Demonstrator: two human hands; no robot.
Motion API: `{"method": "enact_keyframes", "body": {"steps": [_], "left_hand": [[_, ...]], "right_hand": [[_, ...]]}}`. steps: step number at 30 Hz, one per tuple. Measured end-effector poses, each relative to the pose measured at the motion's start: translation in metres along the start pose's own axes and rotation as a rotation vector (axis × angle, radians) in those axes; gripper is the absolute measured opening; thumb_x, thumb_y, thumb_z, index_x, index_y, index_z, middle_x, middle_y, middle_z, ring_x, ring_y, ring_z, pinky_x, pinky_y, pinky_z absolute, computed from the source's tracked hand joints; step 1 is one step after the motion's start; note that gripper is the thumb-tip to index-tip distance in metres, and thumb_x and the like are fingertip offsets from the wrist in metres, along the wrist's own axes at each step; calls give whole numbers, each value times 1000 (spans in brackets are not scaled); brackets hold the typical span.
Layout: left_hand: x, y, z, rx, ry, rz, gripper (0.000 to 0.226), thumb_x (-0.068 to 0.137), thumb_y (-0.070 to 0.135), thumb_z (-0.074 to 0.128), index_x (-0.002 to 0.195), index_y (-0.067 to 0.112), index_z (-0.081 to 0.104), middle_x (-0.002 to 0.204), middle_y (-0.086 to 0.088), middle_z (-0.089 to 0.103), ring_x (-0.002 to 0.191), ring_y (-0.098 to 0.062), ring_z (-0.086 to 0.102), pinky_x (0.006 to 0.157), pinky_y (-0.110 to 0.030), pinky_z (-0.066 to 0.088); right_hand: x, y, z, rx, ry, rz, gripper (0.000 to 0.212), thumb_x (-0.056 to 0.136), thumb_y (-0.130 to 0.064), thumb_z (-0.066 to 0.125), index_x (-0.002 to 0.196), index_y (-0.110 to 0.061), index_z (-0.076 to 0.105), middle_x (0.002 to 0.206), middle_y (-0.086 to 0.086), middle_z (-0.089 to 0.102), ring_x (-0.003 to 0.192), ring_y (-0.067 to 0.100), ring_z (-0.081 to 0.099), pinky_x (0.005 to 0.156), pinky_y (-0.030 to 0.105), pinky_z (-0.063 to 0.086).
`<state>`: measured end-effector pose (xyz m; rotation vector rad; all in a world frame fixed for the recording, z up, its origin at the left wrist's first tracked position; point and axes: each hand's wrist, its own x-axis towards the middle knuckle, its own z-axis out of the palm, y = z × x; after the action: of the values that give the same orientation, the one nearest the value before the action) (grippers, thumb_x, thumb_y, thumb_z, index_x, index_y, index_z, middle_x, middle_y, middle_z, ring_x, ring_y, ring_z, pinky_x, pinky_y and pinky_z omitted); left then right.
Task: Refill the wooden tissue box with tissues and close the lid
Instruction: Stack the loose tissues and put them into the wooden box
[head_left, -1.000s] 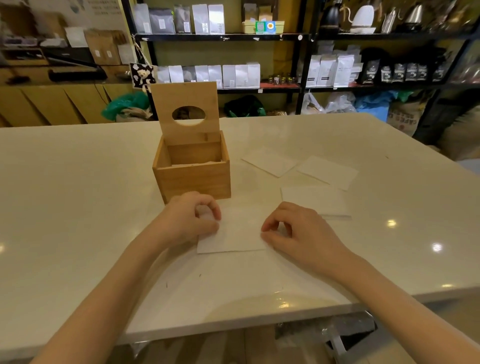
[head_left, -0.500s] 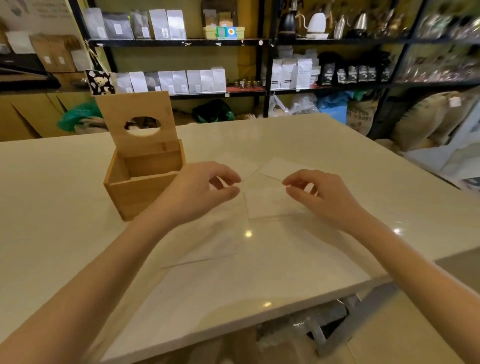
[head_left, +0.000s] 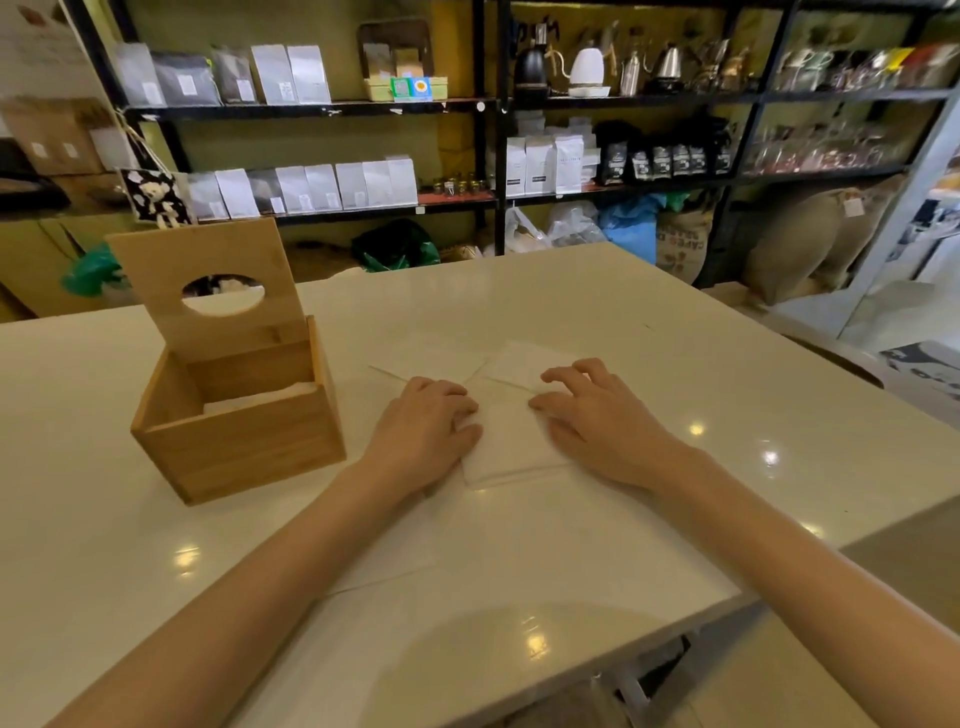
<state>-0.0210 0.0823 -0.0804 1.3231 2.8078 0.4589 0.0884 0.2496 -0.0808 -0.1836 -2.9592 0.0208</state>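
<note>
Stocked shelves (head_left: 322, 202) backed the white table (head_left: 571, 545). Both hands, left hand (head_left: 423, 434) and right hand (head_left: 597, 421), pressed flat on a tissue (head_left: 511, 441), gripping nothing. Toward the left edge stood the wooden tissue box (head_left: 234, 431), lid (head_left: 208, 280) up.

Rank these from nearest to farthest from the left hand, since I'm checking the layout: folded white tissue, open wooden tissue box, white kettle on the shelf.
1. Folded white tissue, touching the left hand.
2. Open wooden tissue box, to its left.
3. White kettle, far back on the shelf.
</note>
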Motion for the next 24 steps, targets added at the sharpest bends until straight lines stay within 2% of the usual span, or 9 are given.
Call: {"method": "enact_keyframes", "body": {"steps": [3,7,10,12,15,17,19,21,24], "left_hand": [[1,3,-3,-75,-3,-15,32,88,30,52,117,17,58,129,-3,55,120,-22,41,99,-33,36],[0,7,-7,-130,6,-36,24,88,25,55,108,13,61,119,-7,59,112,-22,48,89,-27,37],[-9,8,-16,-227,49,-58,18,88,21,55,102,13,61,111,-5,62,99,-18,54,79,-23,40],[-19,7,-28,-361,85,-88,14,88,22,56,99,15,59,102,-1,61,86,-12,54,70,-20,45],[-41,6,-52,-596,120,-123,17,86,22,59,103,22,55,105,-2,61,87,-13,59,67,-22,53],[-61,3,-65,-725,167,-165,26,85,19,61,108,28,51,103,-2,64,81,-12,61,59,-16,51],[-80,-1,-75,-852,254,-226,31,82,16,63,106,31,50,99,-3,68,82,-14,65,67,-23,55],[-97,-8,-80,-977,338,-310,28,81,13,65,95,33,51,98,-3,69,87,-17,67,76,-33,57],[-120,-20,-77,-1051,431,-393,21,79,12,66,87,27,54,90,1,70,79,-14,68,66,-24,57]], "right_hand": [[6,-2,-5,45,-47,20,36,89,-20,45,124,-17,53,143,1,39,133,25,23,102,31,26],[8,-5,-11,172,-39,31,26,82,-17,53,106,-13,61,126,2,52,123,24,32,100,32,32],[0,-14,-13,462,69,96,9,79,-12,55,87,-15,58,100,5,61,95,20,49,81,34,41],[-4,-20,-19,708,105,140,11,78,-7,56,82,-18,56,85,3,61,76,17,51,66,27,41],[-5,-30,-35,978,137,111,30,76,-4,66,88,-30,56,88,5,61,71,19,56,64,18,45],[-7,-43,-45,1201,129,112,39,74,-3,71,94,-35,57,99,14,63,78,28,64,74,32,54],[-8,-58,-49,1356,109,127,42,73,-5,73,99,-34,57,104,14,65,84,26,68,78,39,57],[-8,-73,-47,1462,82,134,41,72,-7,74,103,-29,58,97,8,67,79,17,69,65,28,57],[-10,-96,-41,1452,52,131,39,73,-8,74,106,-22,57,84,2,66,69,12,66,53,15,49]]}}
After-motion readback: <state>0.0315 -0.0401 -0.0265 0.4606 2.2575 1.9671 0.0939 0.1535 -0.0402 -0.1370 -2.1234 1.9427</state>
